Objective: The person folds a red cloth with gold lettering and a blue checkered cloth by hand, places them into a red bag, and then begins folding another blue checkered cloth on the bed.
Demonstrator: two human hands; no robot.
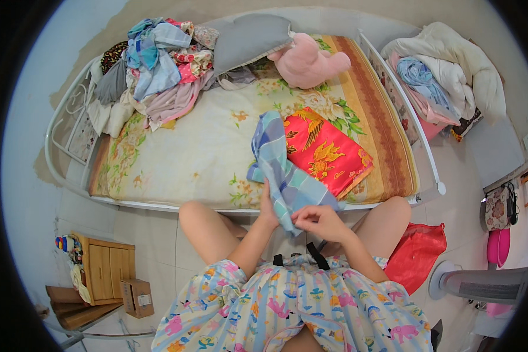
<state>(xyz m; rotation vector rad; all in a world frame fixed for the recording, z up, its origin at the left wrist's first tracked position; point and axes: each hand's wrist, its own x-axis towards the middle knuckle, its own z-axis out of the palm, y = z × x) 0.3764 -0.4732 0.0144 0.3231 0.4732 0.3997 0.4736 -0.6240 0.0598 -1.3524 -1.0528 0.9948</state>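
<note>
A blue and teal checked cloth [286, 176] lies partly on the near side of the bed, its lower end hanging over the edge between my knees. My left hand [268, 209] holds it from the left, with the fingers partly hidden by the fabric. With bent fingers, my right hand [314, 220] pinches the cloth's lower right edge. Under and beside the cloth, to the right, rests a folded red satin fabric [323, 152] with golden bird and fish patterns. The bed's mattress [193, 154] has a floral cover.
At the bed's far left is a heap of clothes [158, 66], beside a grey pillow [251, 42] and a pink plush toy [306, 61]. A white metal rail [405, 105] bounds the right end. A red bag [416, 255] and a fan [484, 284] stand on my right.
</note>
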